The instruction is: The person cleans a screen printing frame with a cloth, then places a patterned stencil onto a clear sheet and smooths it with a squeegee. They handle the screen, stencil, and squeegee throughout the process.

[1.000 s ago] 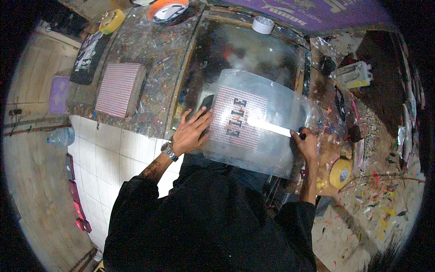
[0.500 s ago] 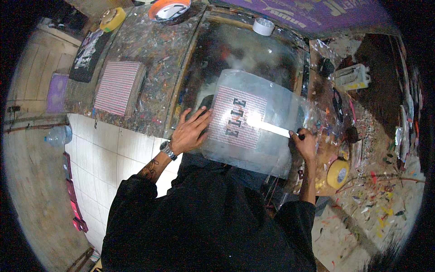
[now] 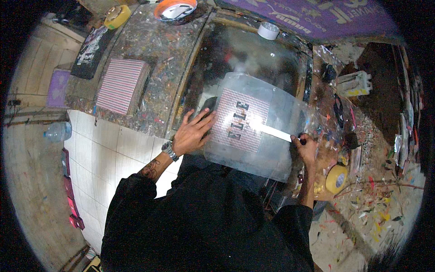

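A translucent plastic sheet [image 3: 283, 109] lies over a dark glass-topped frame in front of me. On the sheet's left part is a red-and-white checked square [image 3: 225, 111] with a column of dark letters. My left hand [image 3: 192, 133] rests at the sheet's left edge, fingers spread and holding nothing. At the right side my right hand [image 3: 306, 150] is closed on a long, flat, bright strip with a black end [image 3: 277, 133]. That strip points left across the sheet to the checked square, where glare hides its tip.
Another checked square [image 3: 119, 86] lies on the paint-stained table to the left. Behind are an orange-rimmed bowl [image 3: 176, 10] and a white tape roll [image 3: 268, 30]. A yellow tape roll [image 3: 336, 178] sits at right, below a pale plastic container [image 3: 354, 83].
The whole view has shifted slightly. Both hands, the sheet and the bright strip keep nearly the same places relative to each other.
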### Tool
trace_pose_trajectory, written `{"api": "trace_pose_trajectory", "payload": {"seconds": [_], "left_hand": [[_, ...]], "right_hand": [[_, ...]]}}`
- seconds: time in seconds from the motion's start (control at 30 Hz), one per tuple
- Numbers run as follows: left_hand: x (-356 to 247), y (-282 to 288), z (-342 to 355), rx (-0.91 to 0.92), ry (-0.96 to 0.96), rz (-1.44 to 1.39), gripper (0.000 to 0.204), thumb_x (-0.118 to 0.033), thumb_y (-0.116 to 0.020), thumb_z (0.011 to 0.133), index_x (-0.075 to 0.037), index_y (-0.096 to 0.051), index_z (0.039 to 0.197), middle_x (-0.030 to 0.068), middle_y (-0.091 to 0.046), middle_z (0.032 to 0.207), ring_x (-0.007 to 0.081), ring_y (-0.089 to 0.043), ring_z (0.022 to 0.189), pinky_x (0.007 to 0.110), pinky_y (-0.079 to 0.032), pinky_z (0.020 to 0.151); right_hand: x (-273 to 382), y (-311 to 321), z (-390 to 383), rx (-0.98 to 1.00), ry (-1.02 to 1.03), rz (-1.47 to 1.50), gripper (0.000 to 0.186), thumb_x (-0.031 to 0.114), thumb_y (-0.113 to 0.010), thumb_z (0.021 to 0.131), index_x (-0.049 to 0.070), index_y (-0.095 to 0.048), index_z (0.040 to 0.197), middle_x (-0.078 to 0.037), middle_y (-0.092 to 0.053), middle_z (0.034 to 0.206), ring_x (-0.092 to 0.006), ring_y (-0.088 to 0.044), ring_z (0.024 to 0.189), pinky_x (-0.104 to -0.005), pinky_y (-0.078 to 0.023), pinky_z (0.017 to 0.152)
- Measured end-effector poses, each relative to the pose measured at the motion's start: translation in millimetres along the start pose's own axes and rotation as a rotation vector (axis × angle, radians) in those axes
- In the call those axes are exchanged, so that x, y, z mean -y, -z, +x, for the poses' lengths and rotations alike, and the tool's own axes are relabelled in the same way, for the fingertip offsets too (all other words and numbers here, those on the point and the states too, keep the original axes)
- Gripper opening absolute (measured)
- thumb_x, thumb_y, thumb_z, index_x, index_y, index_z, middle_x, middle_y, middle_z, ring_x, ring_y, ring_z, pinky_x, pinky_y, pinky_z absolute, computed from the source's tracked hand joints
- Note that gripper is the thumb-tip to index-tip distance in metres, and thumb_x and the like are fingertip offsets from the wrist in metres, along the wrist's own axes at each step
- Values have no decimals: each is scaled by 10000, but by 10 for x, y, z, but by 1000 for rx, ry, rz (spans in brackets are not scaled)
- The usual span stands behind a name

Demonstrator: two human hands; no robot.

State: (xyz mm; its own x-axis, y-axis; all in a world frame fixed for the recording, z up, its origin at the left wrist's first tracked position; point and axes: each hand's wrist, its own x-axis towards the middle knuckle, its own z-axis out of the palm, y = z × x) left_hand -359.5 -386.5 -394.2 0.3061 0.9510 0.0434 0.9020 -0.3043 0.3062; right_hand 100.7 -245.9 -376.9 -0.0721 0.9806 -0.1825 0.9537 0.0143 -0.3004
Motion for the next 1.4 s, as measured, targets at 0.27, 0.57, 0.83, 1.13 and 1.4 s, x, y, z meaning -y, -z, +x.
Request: {"api": "trace_pose_trajectory", "payload": {"seconds": [0.27, 0.57, 0.83, 1.13, 1.4], "left_hand": [[-18, -9, 6, -28, 10, -32, 670, -298, -699, 915, -128, -456, 1516, 47, -393, 1632, 270, -304, 1532, 580, -187, 1228], [-13, -41, -12, -182, 159, -305, 605, -160, -637, 943, -153, -459, 1521, 129, -351, 1641, 295, -352, 1504, 530, -218, 1240], [15, -13, -17, -111, 69, -102, 456, -72, -582, 910, -140, -602, 1360, 150, -368, 1622, 299, -388, 1482, 531, -253, 1227], [47, -67, -25, -118, 56, -141, 431, -77, -594, 918, -121, -618, 1345, 136, -416, 1597, 314, -387, 1482, 520, -238, 1241], [58, -72, -26, -131, 36, -133, 486, -44, -633, 869, -123, -624, 1348, 112, -442, 1588, 321, -394, 1477, 521, -257, 1231]], "right_hand": [[39, -13, -28, -21, 55, -84, 549, 552, -757, 858, 7, -697, 886, -182, -709, 910, -377, -644, 914, -447, -357, 1001], [114, 29, -44, -8, -15, 28, 539, 529, -772, 853, -3, -693, 884, -185, -699, 889, -334, -646, 904, -436, -436, 903], [998, -80, -256, 73, 139, 81, 516, 550, -710, 882, 67, -767, 1056, -159, -730, 924, -362, -683, 897, -547, -376, 996], [1252, -130, -343, 104, 118, 13, 578, 606, -645, 903, 66, -765, 1073, -154, -732, 999, -363, -681, 976, -567, -378, 1001], [1276, -217, -453, 62, 133, -6, 575, 610, -632, 917, 66, -753, 1059, -156, -728, 1001, -380, -676, 984, -629, -338, 1028]]}}
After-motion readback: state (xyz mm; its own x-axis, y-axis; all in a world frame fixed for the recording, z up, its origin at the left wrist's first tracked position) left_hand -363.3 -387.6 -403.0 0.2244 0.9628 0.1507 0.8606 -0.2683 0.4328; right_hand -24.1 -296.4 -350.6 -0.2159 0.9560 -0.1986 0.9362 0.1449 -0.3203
